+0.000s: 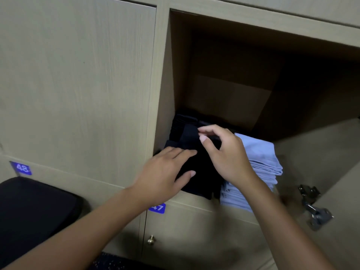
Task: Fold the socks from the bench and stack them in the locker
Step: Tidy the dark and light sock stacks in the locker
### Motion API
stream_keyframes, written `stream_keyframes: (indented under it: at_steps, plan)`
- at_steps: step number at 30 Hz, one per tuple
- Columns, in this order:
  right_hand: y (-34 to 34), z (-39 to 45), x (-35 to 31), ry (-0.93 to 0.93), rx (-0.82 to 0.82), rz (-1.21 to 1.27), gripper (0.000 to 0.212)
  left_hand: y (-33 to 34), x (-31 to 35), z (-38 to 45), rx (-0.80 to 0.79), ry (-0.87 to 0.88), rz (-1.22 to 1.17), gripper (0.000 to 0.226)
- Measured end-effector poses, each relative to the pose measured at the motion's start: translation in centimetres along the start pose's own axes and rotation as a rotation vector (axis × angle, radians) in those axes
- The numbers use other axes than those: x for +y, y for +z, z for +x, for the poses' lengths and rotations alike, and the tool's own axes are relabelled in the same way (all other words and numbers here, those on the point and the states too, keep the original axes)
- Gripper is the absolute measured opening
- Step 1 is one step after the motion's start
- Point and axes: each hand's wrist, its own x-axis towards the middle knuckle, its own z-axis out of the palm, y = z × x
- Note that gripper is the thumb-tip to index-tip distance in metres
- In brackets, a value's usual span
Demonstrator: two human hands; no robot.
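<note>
**Black socks at the locker's front lip**

Black folded socks [194, 158] lie stacked at the left front of the open locker [165, 94], against its left wall and reaching the front edge. The left hand [165, 172] rests flat on the stack, fingers straight. The right hand [224, 152] pinches the top sock's edge between thumb and forefinger. Pale blue folded cloths [261, 158] sit just beside, overhanging the lip. Behind and above both piles the compartment stands open.
</note>
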Motion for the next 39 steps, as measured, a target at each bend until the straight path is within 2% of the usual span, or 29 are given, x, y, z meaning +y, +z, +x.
stream_keyframes:
  at_steps: [2, 5, 10, 19, 23, 27, 31, 35, 37, 39]
  plan:
    - [0.1, -1.5, -0.5, -0.005, -0.011, 0.029, 0.017, -1.5, -0.3, -1.2, -0.013, -0.002, -0.019, 0.047]
    - [0.5, -3.2, -1.2, 0.002, -0.119, 0.073, 0.014, -3.8, -1.1, -2.7, -0.05, -0.029, -0.054, 0.042]
    - [2.2, -5.0, -2.0, -0.026, -0.275, 0.132, 0.014, -7.8, -2.4, -5.3, -0.056, -0.1, 0.035, 0.04]
    - [7.5, -5.5, -5.5, -0.153, -0.433, 0.193, 0.017, -13.2, -7.6, -11.9, -0.076, -0.463, 0.139, 0.046]
    - [10.6, -5.5, -7.0, -0.191, -0.495, 0.187, 0.018, -15.6, -9.9, -15.2, -0.087, -0.636, 0.163, 0.025]
    - [13.8, -5.6, -8.6, -0.236, -0.582, 0.127, 0.023, -17.8, -13.0, -19.4, -0.128, -0.814, 0.202, 0.026]
    - [16.4, -5.7, -9.9, -0.284, -0.651, 0.084, 0.027, -19.2, -16.4, -23.9, -0.318, -1.015, 0.213, 0.048]
    - [18.3, -6.0, -10.7, -0.307, -0.699, 0.059, 0.029, -19.7, -18.8, -27.2, -0.532, -1.115, 0.224, 0.068]
    - [18.9, -6.1, -10.9, -0.311, -0.712, 0.048, 0.03, -19.5, -19.8, -28.4, -0.623, -1.168, 0.176, 0.065]
    - [19.3, -6.2, -10.8, -0.317, -0.726, 0.036, 0.03, -19.4, -20.7, -29.5, -0.642, -1.2, 0.115, 0.058]
